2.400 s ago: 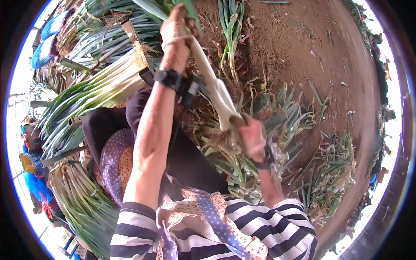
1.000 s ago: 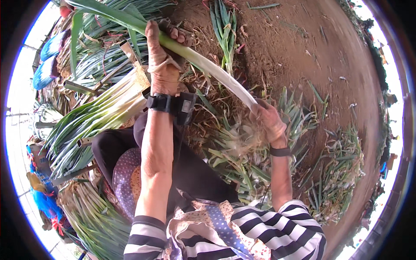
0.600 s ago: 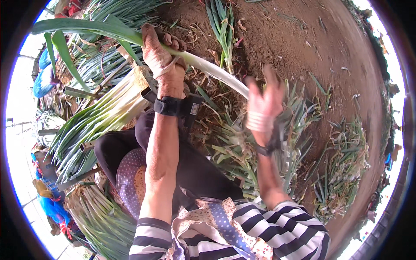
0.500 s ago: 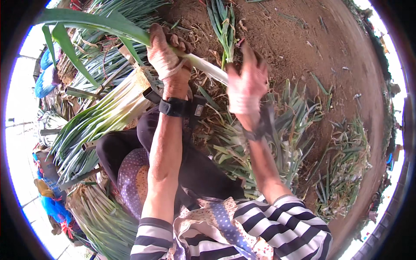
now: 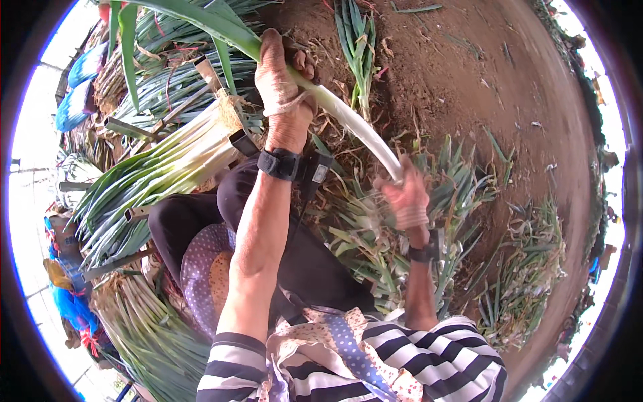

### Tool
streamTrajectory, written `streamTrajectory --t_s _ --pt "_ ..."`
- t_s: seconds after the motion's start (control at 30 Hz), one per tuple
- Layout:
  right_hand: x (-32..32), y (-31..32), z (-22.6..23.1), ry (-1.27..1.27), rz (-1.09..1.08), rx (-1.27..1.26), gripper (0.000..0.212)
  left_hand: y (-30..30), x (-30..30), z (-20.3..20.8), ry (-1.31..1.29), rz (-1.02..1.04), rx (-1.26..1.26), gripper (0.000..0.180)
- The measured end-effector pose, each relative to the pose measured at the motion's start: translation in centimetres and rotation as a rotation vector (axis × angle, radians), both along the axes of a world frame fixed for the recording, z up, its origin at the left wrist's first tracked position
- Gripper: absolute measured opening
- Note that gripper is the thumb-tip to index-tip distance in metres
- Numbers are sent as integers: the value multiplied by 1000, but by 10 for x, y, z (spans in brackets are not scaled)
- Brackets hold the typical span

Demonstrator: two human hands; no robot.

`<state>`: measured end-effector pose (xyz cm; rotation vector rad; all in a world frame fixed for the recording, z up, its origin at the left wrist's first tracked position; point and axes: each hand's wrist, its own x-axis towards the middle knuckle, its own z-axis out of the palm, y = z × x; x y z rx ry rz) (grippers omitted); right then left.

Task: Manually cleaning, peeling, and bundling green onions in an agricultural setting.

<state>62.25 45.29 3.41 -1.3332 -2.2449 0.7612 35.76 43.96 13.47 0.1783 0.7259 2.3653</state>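
My left hand (image 5: 284,80) is closed around the upper white stem of a long green onion (image 5: 355,127). Its broad green leaves stretch past that hand to the upper left. The bare white stem slants down to the right and curves slightly. At its lower end is my right hand (image 5: 407,201), blurred, with curled fingers around the tip. What else those fingers may pinch is hard to make out. A pale blur shows beside the right hand, over a pile of stripped leaves (image 5: 382,248).
Green onions (image 5: 154,161) lie on a metal-tube rack at my left, roots toward me. More bundles (image 5: 147,328) are below it and at the upper left. A small bunch (image 5: 357,53) lies on the soil ahead. Leaf scraps (image 5: 529,268) are heaped at the right.
My right hand has moved down and to the right, from the middle of the stem to its lower end. My left hand and the onion have shifted slightly right and up.
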Motion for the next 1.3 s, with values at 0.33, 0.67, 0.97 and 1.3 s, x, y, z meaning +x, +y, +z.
streamTrajectory --t_s 0.33,0.67,0.97,1.3 --pt "-30 -12 36 510 -114 -531 36 -5 92 -26 332 -519 -364 34" --pt "9 -3 37 266 99 -353 48 6 -10 -17 -119 -42 48 51" --pt "-82 1 54 458 -185 687 55 6 18 -5 -140 308 -195 29" --pt "-136 64 21 -312 -46 155 53 -13 19 -8 6 -34 -42 51"
